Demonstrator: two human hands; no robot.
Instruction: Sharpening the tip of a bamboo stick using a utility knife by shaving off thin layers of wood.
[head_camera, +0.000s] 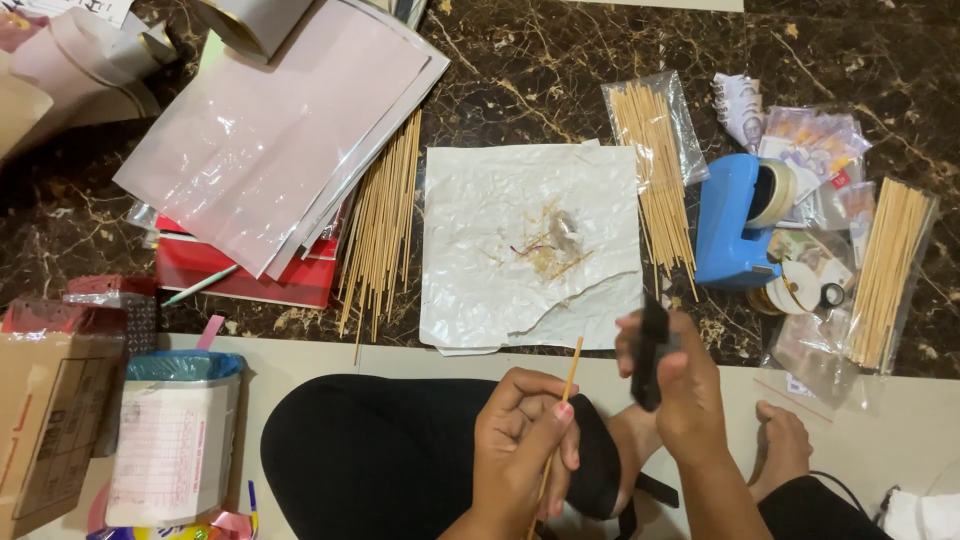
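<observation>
while the left hand (520, 440) pinches a thin wooden stick (560, 420) between curled fingers, holding it nearly upright over the lap, the right hand (680, 385) closes around a small flat black tool (650, 350) just right of the stick's tip. beyond them, on the dark veined marble floor (520, 70), lies a crumpled white paper sheet (480, 290) strewn with fine shavings. loose sticks (380, 230) fan out at its left beside glossy pink sheets (270, 130); bagged sticks (655, 130) and a blue plastic tape dispenser (730, 220) sit at its right.
</observation>
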